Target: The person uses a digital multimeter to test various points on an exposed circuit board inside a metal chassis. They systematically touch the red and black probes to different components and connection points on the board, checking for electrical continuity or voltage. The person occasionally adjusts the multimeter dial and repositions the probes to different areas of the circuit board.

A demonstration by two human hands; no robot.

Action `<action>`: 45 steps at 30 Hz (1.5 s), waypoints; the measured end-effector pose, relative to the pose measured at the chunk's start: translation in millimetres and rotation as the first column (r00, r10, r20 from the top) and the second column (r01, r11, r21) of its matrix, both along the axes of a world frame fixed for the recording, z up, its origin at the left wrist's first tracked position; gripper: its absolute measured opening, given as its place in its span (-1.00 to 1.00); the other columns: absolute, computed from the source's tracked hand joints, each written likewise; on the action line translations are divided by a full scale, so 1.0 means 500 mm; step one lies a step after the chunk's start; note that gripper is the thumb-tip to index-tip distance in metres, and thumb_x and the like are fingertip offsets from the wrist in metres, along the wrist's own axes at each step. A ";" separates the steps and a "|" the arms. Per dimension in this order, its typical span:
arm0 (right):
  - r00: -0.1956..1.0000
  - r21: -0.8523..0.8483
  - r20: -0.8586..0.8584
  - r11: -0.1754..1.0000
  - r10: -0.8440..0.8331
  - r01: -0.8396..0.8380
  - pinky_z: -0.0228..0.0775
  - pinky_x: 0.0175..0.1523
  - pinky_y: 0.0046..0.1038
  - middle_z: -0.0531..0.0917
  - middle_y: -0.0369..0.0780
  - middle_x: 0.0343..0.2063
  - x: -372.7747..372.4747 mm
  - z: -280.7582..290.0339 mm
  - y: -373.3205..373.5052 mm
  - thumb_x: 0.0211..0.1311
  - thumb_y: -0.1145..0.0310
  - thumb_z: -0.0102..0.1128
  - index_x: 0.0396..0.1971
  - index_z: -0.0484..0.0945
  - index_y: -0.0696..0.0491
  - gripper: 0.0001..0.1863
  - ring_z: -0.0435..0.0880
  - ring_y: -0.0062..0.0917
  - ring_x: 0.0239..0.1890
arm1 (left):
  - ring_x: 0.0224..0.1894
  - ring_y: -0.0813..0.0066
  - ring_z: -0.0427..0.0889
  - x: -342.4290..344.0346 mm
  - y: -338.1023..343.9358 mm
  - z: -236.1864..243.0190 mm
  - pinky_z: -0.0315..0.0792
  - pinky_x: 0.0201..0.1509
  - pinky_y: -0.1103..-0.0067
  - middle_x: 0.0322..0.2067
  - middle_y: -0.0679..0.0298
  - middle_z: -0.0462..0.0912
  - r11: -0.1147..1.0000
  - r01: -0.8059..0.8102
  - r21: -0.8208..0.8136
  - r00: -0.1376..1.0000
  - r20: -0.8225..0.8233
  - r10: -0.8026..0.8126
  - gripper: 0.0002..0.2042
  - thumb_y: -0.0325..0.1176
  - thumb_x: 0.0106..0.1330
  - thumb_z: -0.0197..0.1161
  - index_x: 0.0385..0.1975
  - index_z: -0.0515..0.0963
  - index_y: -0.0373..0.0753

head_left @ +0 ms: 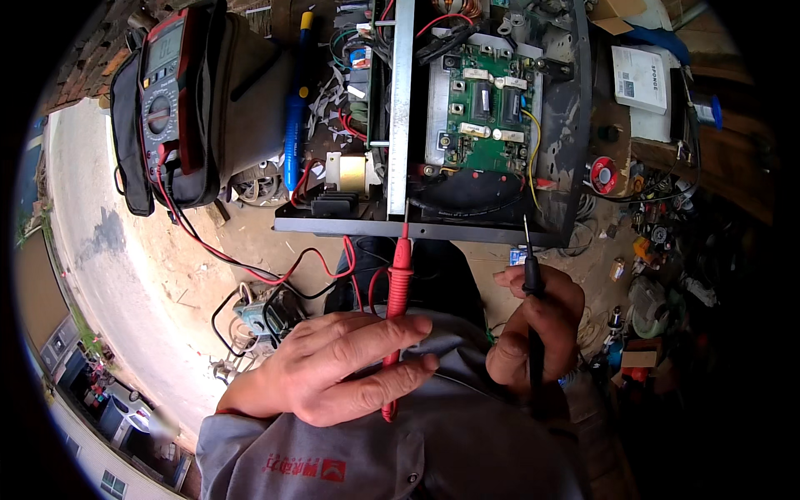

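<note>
My left hand (337, 362) holds a red test probe (400, 287) between fingers and thumb, its tip pointing away from me at the near end of a pale metal bar (400, 108). My right hand (550, 329) grips a black test probe (532, 271), its tip over the near edge of an open black metal case (475, 234). Whether either tip touches metal, I cannot tell. Inside the case, right of the bar, is a green circuit board (485, 150). A yellow wire (535, 137) runs beside it. Red and black leads reach a red-and-black multimeter (158, 112) at the far left.
A blue tool with a yellow end (296, 133) lies left of the case. A gold-coloured transformer (354, 173) sits in its near left corner. To the right are a white box (640, 79), a red spool (603, 175) and cluttered parts (654, 233).
</note>
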State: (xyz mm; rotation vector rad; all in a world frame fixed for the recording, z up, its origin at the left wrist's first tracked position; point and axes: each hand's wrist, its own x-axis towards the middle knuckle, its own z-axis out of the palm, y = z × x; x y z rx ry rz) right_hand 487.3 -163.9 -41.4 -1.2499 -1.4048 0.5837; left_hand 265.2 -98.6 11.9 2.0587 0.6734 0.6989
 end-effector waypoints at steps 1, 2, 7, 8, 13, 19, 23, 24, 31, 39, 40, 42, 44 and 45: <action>0.999 -0.007 0.019 0.999 0.048 -0.048 0.55 -0.12 -0.38 0.52 -0.05 -0.12 0.000 0.006 0.005 0.24 0.32 0.32 -0.01 0.50 0.07 -0.65 0.59 -0.34 -0.16 | -0.28 0.24 0.67 0.013 0.004 -0.003 0.57 -0.35 0.47 -0.18 0.04 0.64 0.993 -0.006 -0.121 0.999 0.038 0.011 -0.62 -0.46 -0.04 0.52 -0.15 0.65 -0.29; 0.997 -0.034 -0.053 0.998 0.052 -0.054 0.54 -0.14 -0.40 0.51 -0.04 -0.12 -0.013 0.012 0.006 0.18 0.40 0.36 -0.03 0.50 0.06 -0.63 0.58 -0.35 -0.16 | -0.28 0.21 0.68 0.024 0.010 -0.007 0.58 -0.35 0.44 -0.19 0.01 0.64 0.991 -0.006 -0.135 0.998 0.062 0.014 -0.59 -0.45 -0.06 0.55 -0.15 0.64 -0.32; 0.999 -0.124 -0.032 0.991 0.044 -0.048 0.55 -0.18 -0.41 0.51 -0.05 -0.13 -0.004 0.013 -0.012 -0.03 0.63 0.39 -0.06 0.50 0.07 -0.53 0.59 -0.32 -0.17 | -0.25 0.14 0.72 0.056 0.048 -0.033 0.65 -0.17 0.42 -0.14 -0.04 0.63 0.987 0.139 -0.078 0.975 0.187 -0.122 -0.59 -0.42 -0.04 0.55 -0.20 0.58 -0.45; 1.000 -0.121 -0.026 0.993 0.008 -0.011 0.55 -0.18 -0.40 0.50 -0.06 -0.13 -0.006 0.009 -0.013 -0.03 0.65 0.38 -0.06 0.50 0.07 -0.53 0.59 -0.31 -0.18 | -0.25 0.14 0.72 0.062 0.049 -0.042 0.65 -0.18 0.43 -0.13 -0.05 0.63 0.981 0.158 -0.113 0.971 0.199 -0.134 -0.61 -0.42 -0.02 0.54 -0.22 0.59 -0.43; 0.999 -0.063 -0.009 0.997 0.046 -0.047 0.52 -0.21 -0.34 0.50 -0.07 -0.12 0.017 -0.009 -0.009 0.01 0.56 0.36 -0.04 0.52 0.00 -0.55 0.59 -0.32 -0.22 | -0.17 0.13 0.72 0.094 0.050 -0.064 0.65 -0.16 0.45 -0.05 -0.10 0.59 0.970 0.200 -0.138 0.951 0.266 -0.158 -0.81 -0.50 0.10 0.34 -0.30 0.59 -0.42; 0.994 -0.145 0.064 0.987 0.085 -0.075 0.44 -0.15 -0.37 0.49 -0.10 -0.09 0.042 -0.001 0.010 0.05 0.46 0.39 0.00 0.53 -0.03 -0.55 0.54 -0.34 -0.14 | -0.22 0.18 0.72 0.118 0.062 -0.073 0.66 -0.24 0.48 -0.09 -0.10 0.58 0.983 0.163 -0.078 0.947 0.291 -0.134 -0.80 -0.46 0.05 0.40 -0.34 0.61 -0.39; 0.993 -0.220 0.089 0.974 0.075 -0.054 0.43 -0.09 -0.36 0.49 -0.06 -0.08 0.047 0.012 0.014 0.04 0.55 0.36 -0.01 0.51 0.08 -0.55 0.53 -0.31 -0.11 | -0.22 0.21 0.72 0.119 0.047 -0.069 0.66 -0.22 0.51 -0.14 -0.08 0.59 0.981 0.082 -0.177 0.966 0.255 -0.035 -0.71 -0.45 0.05 0.47 -0.24 0.60 -0.41; 0.991 -0.237 0.107 0.970 0.078 -0.051 0.43 -0.09 -0.36 0.49 -0.05 -0.08 0.048 0.016 0.014 0.03 0.58 0.36 -0.01 0.51 0.10 -0.55 0.53 -0.31 -0.12 | -0.21 0.21 0.72 0.116 0.036 -0.067 0.65 -0.21 0.52 -0.16 -0.07 0.59 0.978 0.051 -0.203 0.972 0.233 -0.002 -0.66 -0.45 0.06 0.50 -0.19 0.59 -0.43; 0.877 -0.038 0.481 0.999 -0.003 0.024 0.42 -0.16 -0.30 0.41 -0.11 -0.10 0.107 0.036 0.003 0.02 0.45 0.41 -0.07 0.60 0.01 -0.60 0.43 -0.31 -0.12 | -0.28 0.27 0.71 0.094 0.034 -0.027 0.60 -0.26 0.54 -0.22 0.00 0.63 0.957 -0.086 -0.277 0.982 0.140 0.128 -0.60 -0.44 0.06 0.54 -0.12 0.54 -0.38; 0.803 -0.452 0.480 0.884 0.353 -0.119 0.40 -0.34 -0.38 0.59 -0.23 -0.41 0.114 0.055 -0.005 -0.12 0.63 0.25 0.04 0.55 0.20 -0.44 0.54 -0.43 -0.44 | -0.23 0.12 0.71 0.079 0.030 -0.013 0.60 -0.15 0.38 -0.25 0.02 0.64 0.956 -0.089 -0.278 0.957 0.243 0.160 -0.60 -0.38 0.11 0.51 -0.12 0.52 -0.36; 0.790 -0.489 0.478 0.863 0.383 -0.122 0.39 -0.36 -0.39 0.59 -0.22 -0.39 0.104 0.051 -0.005 -0.13 0.63 0.25 0.04 0.55 0.20 -0.43 0.54 -0.42 -0.44 | -0.21 0.08 0.71 0.084 0.038 -0.011 0.60 -0.15 0.36 -0.25 0.02 0.64 0.976 -0.037 -0.217 0.960 0.263 0.094 -0.60 -0.35 0.10 0.52 -0.12 0.54 -0.36; 0.814 -0.441 0.446 0.883 0.372 -0.162 0.42 -0.32 -0.38 0.60 -0.12 -0.31 0.085 0.046 -0.009 -0.01 0.49 0.34 0.03 0.50 0.25 -0.48 0.55 -0.35 -0.43 | -0.13 -0.02 0.68 0.097 0.033 -0.012 0.60 -0.10 0.30 -0.20 0.08 0.66 0.995 0.020 -0.101 0.984 0.178 -0.002 -0.66 -0.32 0.03 0.54 -0.24 0.65 -0.33; 0.906 -0.447 0.265 0.874 0.331 -0.188 0.47 -0.24 -0.43 0.59 -0.06 -0.27 0.063 0.050 -0.007 0.06 0.44 0.41 0.03 0.39 0.26 -0.46 0.60 -0.37 -0.35 | -0.22 0.13 0.68 0.113 0.020 -0.023 0.61 -0.18 0.41 -0.20 0.07 0.64 0.996 0.007 -0.092 0.989 0.145 0.006 -0.69 -0.40 0.07 0.45 -0.18 0.65 -0.31; 0.965 -0.408 0.129 0.899 0.229 -0.159 0.49 -0.21 -0.44 0.59 -0.04 -0.25 0.053 0.041 -0.024 0.06 0.44 0.43 0.03 0.36 0.25 -0.43 0.61 -0.38 -0.32 | -0.23 0.16 0.68 0.115 0.011 -0.032 0.61 -0.22 0.44 -0.18 0.07 0.62 0.993 0.009 -0.120 0.989 0.149 0.009 -0.70 -0.40 0.07 0.45 -0.18 0.65 -0.31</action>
